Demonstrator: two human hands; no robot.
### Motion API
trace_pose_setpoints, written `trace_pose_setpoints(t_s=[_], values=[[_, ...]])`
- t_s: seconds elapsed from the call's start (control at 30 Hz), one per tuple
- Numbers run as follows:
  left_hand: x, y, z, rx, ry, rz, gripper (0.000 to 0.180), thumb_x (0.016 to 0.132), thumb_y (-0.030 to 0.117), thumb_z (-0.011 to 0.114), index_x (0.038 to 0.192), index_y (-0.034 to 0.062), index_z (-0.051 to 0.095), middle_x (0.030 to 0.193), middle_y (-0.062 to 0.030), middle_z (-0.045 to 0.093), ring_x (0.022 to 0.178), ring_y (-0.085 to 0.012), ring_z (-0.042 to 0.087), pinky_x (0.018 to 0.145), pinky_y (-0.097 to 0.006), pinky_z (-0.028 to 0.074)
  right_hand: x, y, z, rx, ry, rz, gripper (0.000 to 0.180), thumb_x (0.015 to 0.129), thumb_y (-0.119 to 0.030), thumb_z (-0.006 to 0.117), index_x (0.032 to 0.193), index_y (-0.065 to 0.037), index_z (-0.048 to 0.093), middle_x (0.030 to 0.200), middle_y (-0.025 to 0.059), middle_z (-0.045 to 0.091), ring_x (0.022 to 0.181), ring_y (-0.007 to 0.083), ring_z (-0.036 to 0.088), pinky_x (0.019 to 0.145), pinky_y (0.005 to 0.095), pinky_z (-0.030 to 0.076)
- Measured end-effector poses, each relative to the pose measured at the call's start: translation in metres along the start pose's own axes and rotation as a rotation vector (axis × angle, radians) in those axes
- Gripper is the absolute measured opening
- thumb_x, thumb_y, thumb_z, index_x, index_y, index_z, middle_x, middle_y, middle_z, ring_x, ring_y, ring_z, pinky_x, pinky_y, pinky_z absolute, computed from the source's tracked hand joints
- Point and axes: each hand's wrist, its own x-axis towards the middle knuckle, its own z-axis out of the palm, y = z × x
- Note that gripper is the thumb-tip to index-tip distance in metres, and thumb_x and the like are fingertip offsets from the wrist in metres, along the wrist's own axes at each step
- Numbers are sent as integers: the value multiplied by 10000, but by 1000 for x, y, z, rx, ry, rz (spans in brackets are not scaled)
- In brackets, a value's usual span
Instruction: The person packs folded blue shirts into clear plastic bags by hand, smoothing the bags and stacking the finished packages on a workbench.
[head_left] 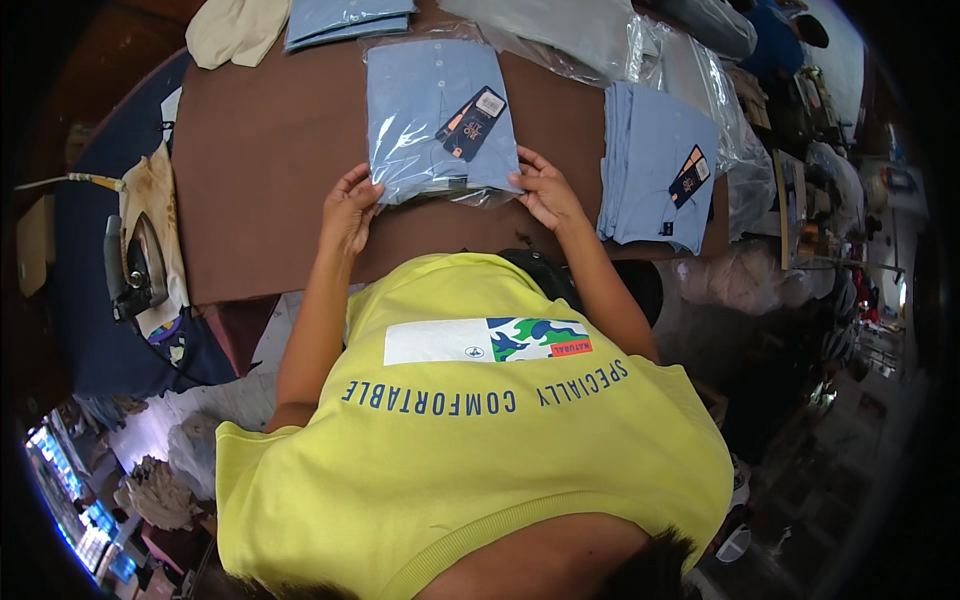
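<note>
A folded light blue shirt in a clear plastic bag [430, 115] lies on the brown table [260, 170], with a dark tag on its front. My left hand [350, 205] grips the bag's near left corner. My right hand [545, 190] holds the near right corner. Both hands press the bag's lower edge against the tabletop.
A stack of folded blue shirts with a dark tag [655, 175] sits to the right. More clear bags [640, 45] and folded cloth [345, 18] lie at the far edge, with beige cloth [235, 30] beside them. An iron [135, 265] rests on a pad at the left.
</note>
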Motion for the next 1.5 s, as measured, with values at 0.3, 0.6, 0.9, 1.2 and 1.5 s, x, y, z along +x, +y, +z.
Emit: trace_pose_setpoints(t_s=[0.3,0.6,0.9,1.2,1.5], values=[[-41,-9,1,1562,-196,921,598,723,24,681,1274,145,486,1364,-107,386,1264,-325,347,991,-393,403,-45,2,-13,-821,9,-420,695,739,-147,743,1345,-110,404,1321,92,412,1201,235,431,985,413,383],[-22,-5,5,1455,-222,1203,204,771,66,651,969,58,604,1135,-87,566,1060,-309,519,860,-386,458,-37,7,9,-1793,-50,-1019,483,729,-146,679,1193,-124,544,1174,69,514,1077,262,489,895,400,398],[-22,-10,7,1644,-205,1134,240,734,88,657,960,52,584,1073,-70,564,1047,-277,514,877,-386,437,-22,4,12,-1745,-73,-1054,269,712,-109,656,967,-80,576,904,61,542,908,252,522,824,387,420],[-29,-24,8,1595,-97,1276,184,727,32,614,906,61,583,898,-59,598,859,-246,575,728,-343,483,-27,17,20,-1715,-2,-1207,164,700,-50,563,864,-48,574,847,84,573,811,251,563,774,357,466],[-36,-31,8,1536,-25,1446,189,721,71,564,908,89,590,789,-45,527,753,-222,521,656,-325,434,-35,20,29,-1643,46,-1343,152,702,-35,550,842,-73,593,860,56,576,803,231,544,762,367,454]])
